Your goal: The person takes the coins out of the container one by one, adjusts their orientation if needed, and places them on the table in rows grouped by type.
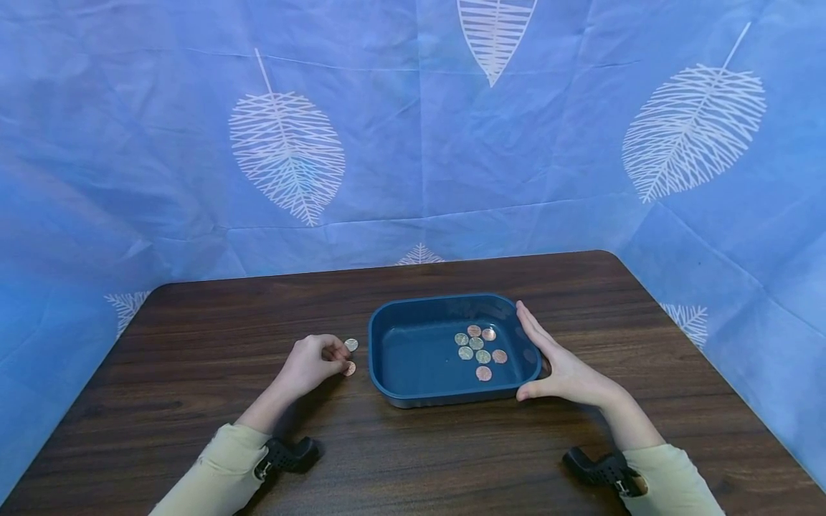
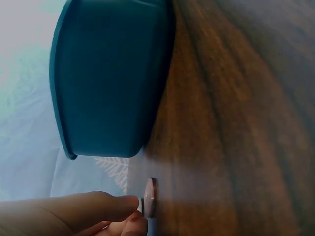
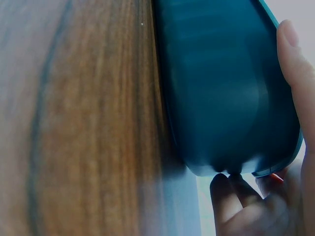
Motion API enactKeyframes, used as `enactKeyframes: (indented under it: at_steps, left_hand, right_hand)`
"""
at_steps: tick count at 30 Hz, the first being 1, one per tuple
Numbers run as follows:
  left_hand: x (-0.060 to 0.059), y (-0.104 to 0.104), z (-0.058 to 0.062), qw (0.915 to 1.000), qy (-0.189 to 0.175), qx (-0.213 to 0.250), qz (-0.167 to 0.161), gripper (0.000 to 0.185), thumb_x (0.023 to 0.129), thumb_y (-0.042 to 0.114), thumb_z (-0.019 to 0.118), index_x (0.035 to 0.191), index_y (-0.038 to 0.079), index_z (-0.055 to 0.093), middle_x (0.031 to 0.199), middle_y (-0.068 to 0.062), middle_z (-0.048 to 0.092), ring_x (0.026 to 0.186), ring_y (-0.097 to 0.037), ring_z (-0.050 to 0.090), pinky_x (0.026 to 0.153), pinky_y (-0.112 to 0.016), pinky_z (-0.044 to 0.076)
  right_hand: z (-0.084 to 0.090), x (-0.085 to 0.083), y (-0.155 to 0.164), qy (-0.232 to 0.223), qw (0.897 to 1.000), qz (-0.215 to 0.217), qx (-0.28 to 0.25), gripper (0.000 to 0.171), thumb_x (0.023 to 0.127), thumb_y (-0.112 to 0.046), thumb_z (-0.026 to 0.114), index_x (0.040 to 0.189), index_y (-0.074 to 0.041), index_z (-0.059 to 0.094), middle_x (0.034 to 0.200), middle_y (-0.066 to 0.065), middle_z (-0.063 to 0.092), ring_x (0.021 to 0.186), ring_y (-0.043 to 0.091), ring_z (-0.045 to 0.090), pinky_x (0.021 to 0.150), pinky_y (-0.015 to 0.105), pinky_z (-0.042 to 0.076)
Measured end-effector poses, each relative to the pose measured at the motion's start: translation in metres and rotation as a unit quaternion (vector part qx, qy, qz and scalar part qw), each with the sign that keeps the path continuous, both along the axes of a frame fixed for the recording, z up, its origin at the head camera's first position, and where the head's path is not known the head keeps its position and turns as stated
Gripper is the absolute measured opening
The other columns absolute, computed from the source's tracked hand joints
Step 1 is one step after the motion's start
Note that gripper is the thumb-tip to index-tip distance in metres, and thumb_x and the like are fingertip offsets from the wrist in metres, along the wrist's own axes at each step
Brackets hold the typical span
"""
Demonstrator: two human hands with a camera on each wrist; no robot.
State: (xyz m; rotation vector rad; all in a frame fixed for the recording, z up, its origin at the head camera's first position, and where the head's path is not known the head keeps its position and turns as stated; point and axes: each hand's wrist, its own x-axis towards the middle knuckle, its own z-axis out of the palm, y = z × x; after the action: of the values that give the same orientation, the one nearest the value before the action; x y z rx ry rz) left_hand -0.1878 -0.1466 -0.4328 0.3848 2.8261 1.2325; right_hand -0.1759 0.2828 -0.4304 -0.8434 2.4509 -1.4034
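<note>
- Coins (image 1: 476,343): eight counted lying flat in the right half of the blue rectangular tray (image 1: 413,358), four copper-coloured, four silver-coloured; none seen stacked.
- Outside the tray: two visible on the wooden table (image 1: 419,459), just left of the tray: a silver-coloured coin (image 1: 351,345) and a copper-coloured coin (image 1: 350,369).
- Left hand (image 1: 311,365): fingers curled, tips at these two coins; cannot tell whether one is pinched. Any coin hidden under the hand cannot be excluded.
- Right hand (image 1: 564,374): clamped around the tray's right end, thumb at the near corner; hands well apart.
- Progress (judgement): if loading the tray is the work, eight done, two visible left, so near the end. If unloading, barely begun; direction not settled by these views.
</note>
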Motion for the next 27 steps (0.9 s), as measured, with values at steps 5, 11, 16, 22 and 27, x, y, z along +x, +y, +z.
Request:
enactKeyframes:
  at_steps: [5,11,16,22,27]
  left_hand:
    - [-0.002,0.002,0.012,0.9997,0.023,0.009,-0.002,0.007,0.084,-0.001,0.066,0.089,0.003,0.070,0.076,0.001,0.064,0.071,-0.013,0.060,0.063,-0.032,0.049]
    - [-0.006,0.018,0.032,0.9982,0.048,0.034,-0.014,0.006,0.086,0.003,0.067,0.091,0.004,0.070,0.079,0.001,0.064,0.073,-0.014,0.061,0.066,-0.031,0.051]
    - [-0.009,0.037,0.046,0.9957,0.066,0.061,-0.022,0.008,0.085,0.001,0.067,0.092,0.004,0.070,0.080,0.000,0.064,0.073,-0.014,0.061,0.065,-0.029,0.051]
    - [-0.009,0.060,0.060,0.9916,0.081,0.086,-0.055,0.010,0.083,0.001,0.071,0.093,0.004,0.070,0.081,-0.001,0.065,0.073,-0.014,0.061,0.067,-0.029,0.051]
    - [-0.012,0.084,0.063,0.9891,0.077,0.091,-0.086,0.010,0.083,0.000,0.071,0.091,0.005,0.070,0.080,-0.001,0.063,0.073,-0.013,0.059,0.068,-0.028,0.051]
  right_hand:
    - [0.001,0.000,-0.001,-0.004,1.000,0.000,-0.003,0.120,0.076,-0.017,0.082,0.153,-0.022,-0.010,0.158,0.001,-0.018,0.141,0.040,-0.011,0.100,0.065,0.023]
    - [0.000,0.000,0.000,-0.002,1.000,-0.001,-0.002,0.120,0.076,-0.020,0.082,0.153,-0.024,-0.010,0.158,0.002,-0.018,0.141,0.040,-0.012,0.100,0.068,0.021]
    - [0.000,0.001,0.000,-0.003,1.000,-0.001,-0.003,0.120,0.076,-0.019,0.082,0.153,-0.029,-0.009,0.158,0.000,-0.018,0.141,0.039,-0.013,0.100,0.068,0.021]
    - [0.000,0.001,-0.001,-0.005,1.000,0.002,-0.006,0.120,0.076,-0.016,0.082,0.153,-0.028,-0.010,0.158,0.002,-0.018,0.141,0.039,-0.012,0.100,0.066,0.023]
    - [0.000,0.001,-0.001,-0.006,1.000,0.003,-0.010,0.120,0.077,-0.014,0.081,0.153,-0.025,-0.010,0.158,0.002,-0.018,0.141,0.040,-0.012,0.100,0.065,0.024]
